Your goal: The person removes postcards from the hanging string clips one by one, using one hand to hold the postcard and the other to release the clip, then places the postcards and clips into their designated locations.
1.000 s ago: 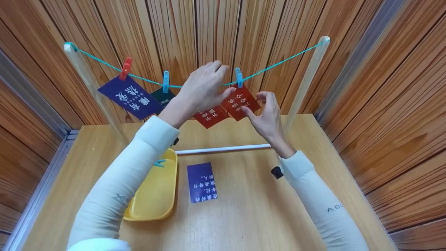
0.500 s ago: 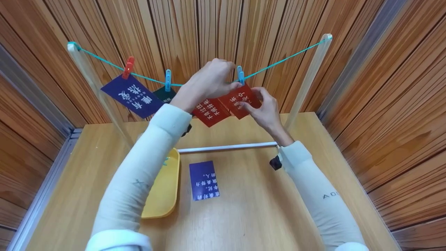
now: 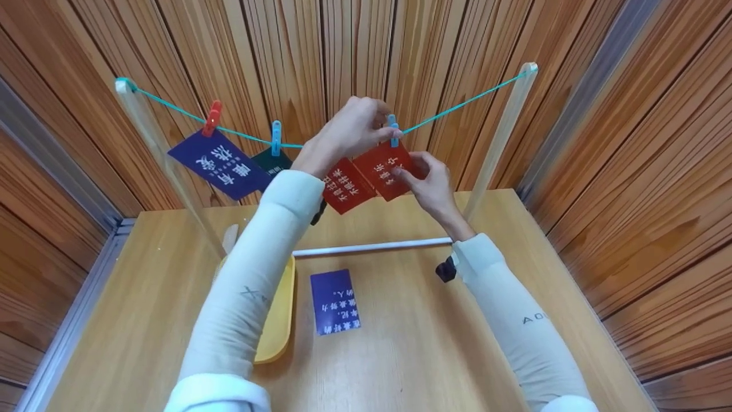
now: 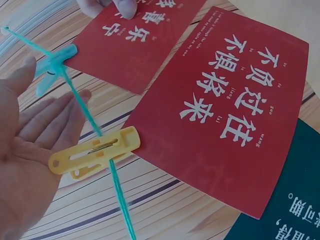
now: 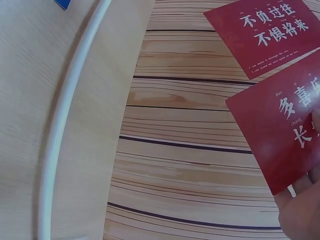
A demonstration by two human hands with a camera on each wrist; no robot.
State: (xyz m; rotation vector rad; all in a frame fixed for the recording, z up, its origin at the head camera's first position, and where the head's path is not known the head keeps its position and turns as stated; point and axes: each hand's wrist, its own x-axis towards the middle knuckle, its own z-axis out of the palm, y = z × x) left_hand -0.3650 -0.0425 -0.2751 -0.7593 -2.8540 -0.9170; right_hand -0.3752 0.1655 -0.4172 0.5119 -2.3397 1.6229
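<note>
My left hand is at the cord, its thumb right at the light blue clothespin. In the left wrist view its fingers stretch out behind the cord, with the thumb tip beside the clothespin. That clothespin bites the corner of a red card with white characters. My right hand pinches this card's lower right edge, thumb in front and fingers behind. Beside it hangs a second red card from a yellow clothespin, which my left hand hides in the head view.
Farther left hang a purple card on a red clothespin and a dark green card on another blue clothespin. Below lie a purple card, a white rod and a yellow tray, partly behind my left arm.
My left hand has moved right, bringing its thumb to the blue clothespin. My right hand has closed in on the red card's edge and now pinches it.
</note>
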